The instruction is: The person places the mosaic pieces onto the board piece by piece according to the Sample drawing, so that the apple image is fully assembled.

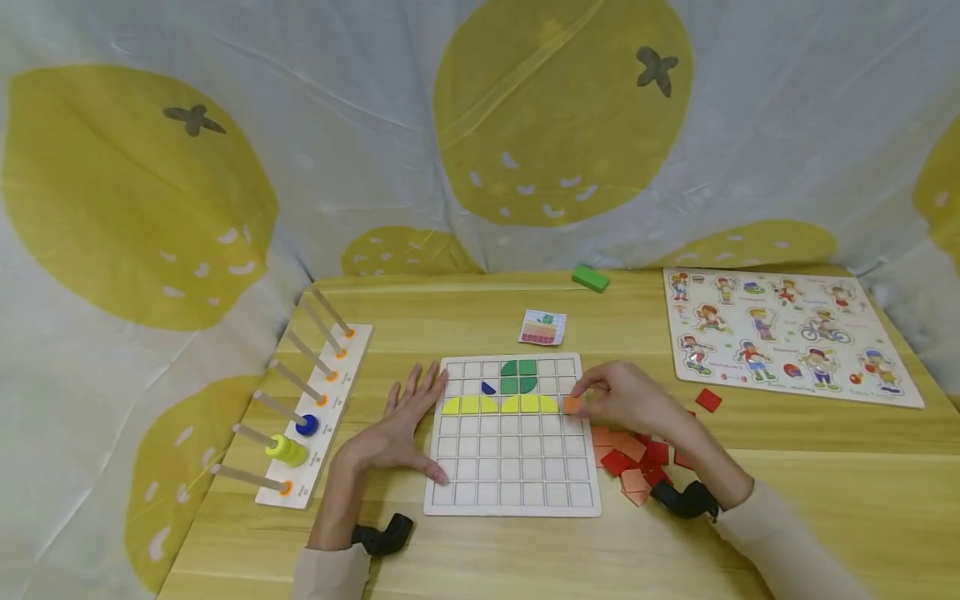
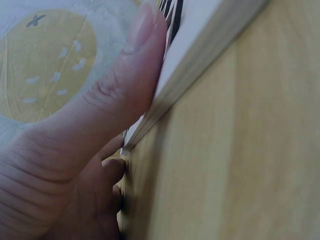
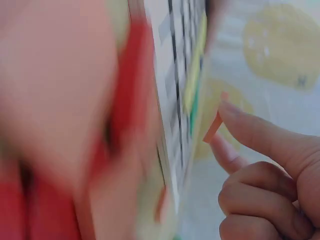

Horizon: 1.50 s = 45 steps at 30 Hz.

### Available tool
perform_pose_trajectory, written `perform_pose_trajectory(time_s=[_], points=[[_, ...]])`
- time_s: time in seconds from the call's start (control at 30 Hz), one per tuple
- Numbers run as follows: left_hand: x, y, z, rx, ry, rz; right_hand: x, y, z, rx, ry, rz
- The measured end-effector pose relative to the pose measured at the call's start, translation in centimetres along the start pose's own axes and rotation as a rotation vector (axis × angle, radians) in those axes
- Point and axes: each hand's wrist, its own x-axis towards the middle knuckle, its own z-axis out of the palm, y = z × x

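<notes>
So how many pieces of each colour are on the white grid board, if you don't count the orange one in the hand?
Green pieces: 4
Yellow pieces: 6
Blue piece: 1
Total: 11

A wooden tabletop (image 1: 465, 312) with pale yellowish grain is enclosed at the back and sides by a whitish curtain (image 1: 360, 100) printed with large yellow lemons (image 1: 562, 117). On the left, a white peg board (image 1: 330, 414) carries seven slanting wooden pegs (image 1: 298, 382); a blue ring (image 1: 307, 426) sits on the third-nearest peg and yellow rings (image 1: 287, 451) on the second-nearest. A green rectangular block (image 1: 590, 278) lies near the curtain, left of a sports-figure puzzle board (image 1: 726, 346) that includes a cyclist (image 1: 825, 327).
</notes>
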Motion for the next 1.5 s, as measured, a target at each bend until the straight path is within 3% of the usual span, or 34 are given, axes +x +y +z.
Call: perform_pose_trajectory(time_s=[0.27,0.6,1.0,1.27,1.5], points=[[0.0,0.2,0.0,-0.006,0.003,0.001,0.3,-1.8,3.4,-0.067,0.006,0.007],[0.0,0.1,0.1,-0.010,0.003,0.001,0.4,-0.9,3.2,-0.026,0.009,-0.033],[-0.1,0.2,0.1,-0.010,0.008,0.002,0.8,-1.3,3.6,0.022,-0.002,0.005],[-0.1,0.2,0.2,-0.008,0.016,0.011,0.5,-1.4,3.8,-0.061,0.042,-0.035],[-0.2,0.3,0.1,-0.006,0.014,0.008,0.7,-0.8,3.3,0.072,-0.021,-0.013]])
